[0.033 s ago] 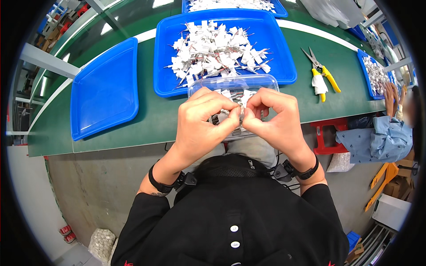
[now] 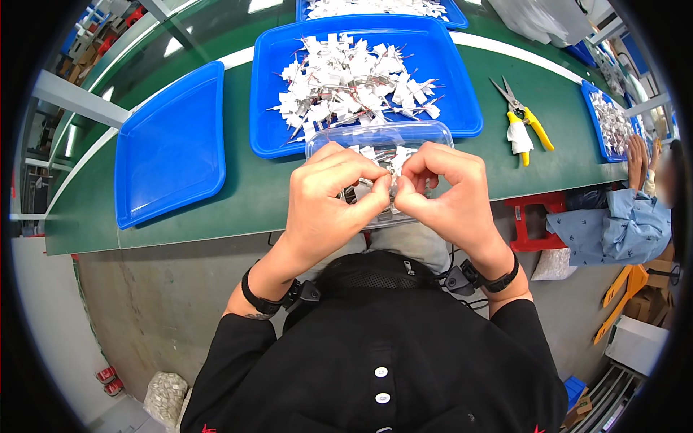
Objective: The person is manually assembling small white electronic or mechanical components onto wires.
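Note:
My left hand (image 2: 325, 187) and my right hand (image 2: 452, 193) meet fingertip to fingertip above a clear plastic box (image 2: 426, 130) at the table's front edge. Thumb and forefinger of each hand are pinched together around something tiny and pale, mostly hidden by the fingers. Inside the box lie small white pieces with thin wires, partly covered by my hands. Just behind it, a blue tray (image 2: 460, 101) bears a heap of white tabbed parts with red and dark wires (image 2: 346, 79).
An empty blue tray (image 2: 171, 148) lies to the left. Yellow-handled snips (image 2: 525, 123) rest on the green table (image 2: 498, 169) at right. Another blue tray (image 2: 382, 16) of parts stands behind. At far right, a co-worker's hands (image 2: 637, 159) are beside a filled tray, near a red stool (image 2: 530, 225).

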Demonstrator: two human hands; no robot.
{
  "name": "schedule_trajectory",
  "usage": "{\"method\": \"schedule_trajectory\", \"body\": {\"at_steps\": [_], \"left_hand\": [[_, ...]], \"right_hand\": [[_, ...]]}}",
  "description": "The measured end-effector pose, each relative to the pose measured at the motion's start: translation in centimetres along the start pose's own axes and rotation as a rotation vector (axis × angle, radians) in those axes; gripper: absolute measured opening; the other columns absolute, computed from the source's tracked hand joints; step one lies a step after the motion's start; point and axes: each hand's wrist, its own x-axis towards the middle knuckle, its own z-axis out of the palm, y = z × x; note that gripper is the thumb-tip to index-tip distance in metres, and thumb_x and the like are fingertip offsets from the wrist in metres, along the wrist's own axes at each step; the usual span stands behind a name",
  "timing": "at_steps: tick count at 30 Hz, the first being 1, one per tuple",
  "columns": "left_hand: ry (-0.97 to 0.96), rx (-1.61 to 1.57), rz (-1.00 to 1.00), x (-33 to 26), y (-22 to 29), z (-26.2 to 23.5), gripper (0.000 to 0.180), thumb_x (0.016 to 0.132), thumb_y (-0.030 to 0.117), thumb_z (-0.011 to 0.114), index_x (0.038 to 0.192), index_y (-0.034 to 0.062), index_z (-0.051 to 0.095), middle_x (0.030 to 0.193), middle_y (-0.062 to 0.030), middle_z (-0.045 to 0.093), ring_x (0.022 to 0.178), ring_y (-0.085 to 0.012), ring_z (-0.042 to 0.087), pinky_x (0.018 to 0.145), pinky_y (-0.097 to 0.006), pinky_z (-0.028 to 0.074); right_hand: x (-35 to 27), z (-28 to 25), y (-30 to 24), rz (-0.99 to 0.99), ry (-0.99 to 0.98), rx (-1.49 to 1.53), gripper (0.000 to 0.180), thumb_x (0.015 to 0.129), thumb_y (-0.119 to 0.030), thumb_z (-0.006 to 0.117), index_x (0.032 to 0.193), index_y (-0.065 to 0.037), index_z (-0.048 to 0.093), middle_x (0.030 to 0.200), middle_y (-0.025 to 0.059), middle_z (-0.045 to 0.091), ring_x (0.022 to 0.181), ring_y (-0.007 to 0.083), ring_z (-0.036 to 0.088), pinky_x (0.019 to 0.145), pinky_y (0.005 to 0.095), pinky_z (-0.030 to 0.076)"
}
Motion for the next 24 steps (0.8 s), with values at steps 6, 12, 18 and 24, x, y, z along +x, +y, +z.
{"method": "schedule_trajectory", "body": {"at_steps": [6,12,18,24], "left_hand": [[0.002,-0.021,-0.009,-0.1,-0.1,0.1,0.005,0.071,0.002,0.074,0.074,0.0036,0.07,0.072,-0.005,0.069,0.066,-0.017,0.059,0.059,-0.03,0.046],[-0.029,-0.016,-0.11,0.1,0.4,-0.2,0.004,0.074,0.003,0.072,0.075,0.0021,0.068,0.07,-0.0051,0.067,0.062,-0.0159,0.055,0.057,-0.03,0.044],[-0.081,-0.064,-0.143,0.4,0.5,-0.1,0.003,0.08,0.003,0.068,0.08,0.0006,0.066,0.072,-0.0061,0.065,0.062,-0.0167,0.054,0.057,-0.031,0.043],[-0.18,-0.044,-0.107,0.5,0.5,-0.3,0.002,0.084,0.0,0.066,0.085,-0.0013,0.065,0.074,-0.0062,0.061,0.066,-0.0144,0.052,0.059,-0.028,0.042]], "right_hand": [[0.2,-0.5,0.5,-0.074,0.012,-0.018,0.011,0.07,-0.001,0.072,0.07,0.0,0.061,0.065,0.0042,0.061,0.055,0.0115,0.057,0.052,0.0252,0.046],[0.6,-0.9,0.8,-0.246,0.059,-0.132,0.015,0.07,-0.003,0.075,0.081,-0.001,0.064,0.075,0.0055,0.063,0.062,0.0146,0.06,0.056,0.0268,0.049],[0.3,-0.7,0.6,-0.233,-0.025,-0.063,0.032,0.075,-0.006,0.078,0.105,-0.001,0.067,0.091,0.0087,0.063,0.074,0.0179,0.062,0.063,0.0287,0.051],[0.4,-1.1,1.1,-0.155,-0.049,-0.038,0.026,0.08,0.0,0.071,0.105,-0.002,0.069,0.085,0.0079,0.062,0.071,0.0183,0.06,0.06,0.0295,0.049]]}}
